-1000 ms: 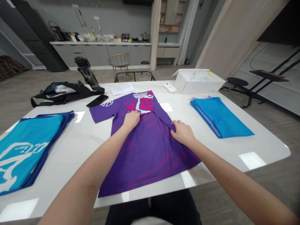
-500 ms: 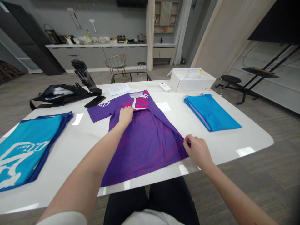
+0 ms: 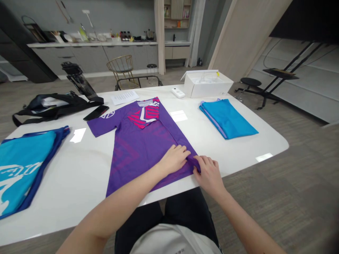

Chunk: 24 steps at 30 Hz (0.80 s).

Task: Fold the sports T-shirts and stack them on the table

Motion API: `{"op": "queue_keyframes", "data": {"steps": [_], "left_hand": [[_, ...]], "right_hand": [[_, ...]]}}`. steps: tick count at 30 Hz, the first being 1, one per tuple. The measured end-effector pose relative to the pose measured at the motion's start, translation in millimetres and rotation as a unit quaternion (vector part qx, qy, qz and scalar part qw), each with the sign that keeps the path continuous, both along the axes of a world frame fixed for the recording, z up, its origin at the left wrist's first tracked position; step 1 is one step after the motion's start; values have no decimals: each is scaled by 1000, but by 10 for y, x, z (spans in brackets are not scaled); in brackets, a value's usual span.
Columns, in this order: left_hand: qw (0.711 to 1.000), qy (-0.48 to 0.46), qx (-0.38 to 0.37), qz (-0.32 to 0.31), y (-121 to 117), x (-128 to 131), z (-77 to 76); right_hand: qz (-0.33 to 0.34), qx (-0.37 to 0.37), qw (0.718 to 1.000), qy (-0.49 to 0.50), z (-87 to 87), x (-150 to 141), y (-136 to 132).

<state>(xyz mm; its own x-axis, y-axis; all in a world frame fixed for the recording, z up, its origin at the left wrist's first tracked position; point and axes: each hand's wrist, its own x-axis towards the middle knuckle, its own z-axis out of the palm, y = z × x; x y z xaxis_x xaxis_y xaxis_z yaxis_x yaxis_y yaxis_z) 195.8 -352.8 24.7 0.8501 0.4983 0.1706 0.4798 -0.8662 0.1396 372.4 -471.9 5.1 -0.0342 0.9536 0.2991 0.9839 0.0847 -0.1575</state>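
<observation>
A purple short-sleeved jersey (image 3: 137, 148) with a pink and white patch near the collar lies on the white table (image 3: 87, 155). Its left sleeve is spread out, while the right side is folded inward. My right hand (image 3: 209, 173) is closed on the lower right edge of the jersey, fingers pinching the cloth. Close beside it, my left hand (image 3: 174, 158) rests on the jersey with curled fingertips at the folded edge. The cloth under the left fingertips is partly hidden.
Folded blue garments lie at the left (image 3: 26, 158) and right (image 3: 229, 118). Behind the jersey are a phone (image 3: 96, 113), a paper sheet (image 3: 124, 97), a white remote-like device (image 3: 178, 92) and a white box (image 3: 209, 84). A black bag (image 3: 55, 106) and a dark bottle (image 3: 79, 81) stand at the back left.
My left hand has moved from near the collar down and right, beside my right hand. The jersey's lower right edge is drawn further inward. The view has shifted slightly.
</observation>
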Motion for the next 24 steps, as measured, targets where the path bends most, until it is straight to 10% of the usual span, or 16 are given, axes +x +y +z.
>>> {"op": "queue_keyframes", "data": {"steps": [5, 10, 24], "left_hand": [[1000, -15, -7, 0, -511, 246, -68], [999, -27, 14, 44, -559, 311, -90], [981, -112, 131, 91, -817, -294, 97]], "right_hand": [[-88, 11, 995, 38, -78, 130, -248], [-9, 53, 993, 103, -141, 117, -305], [-52, 42, 986, 150, -134, -62, -173]]}}
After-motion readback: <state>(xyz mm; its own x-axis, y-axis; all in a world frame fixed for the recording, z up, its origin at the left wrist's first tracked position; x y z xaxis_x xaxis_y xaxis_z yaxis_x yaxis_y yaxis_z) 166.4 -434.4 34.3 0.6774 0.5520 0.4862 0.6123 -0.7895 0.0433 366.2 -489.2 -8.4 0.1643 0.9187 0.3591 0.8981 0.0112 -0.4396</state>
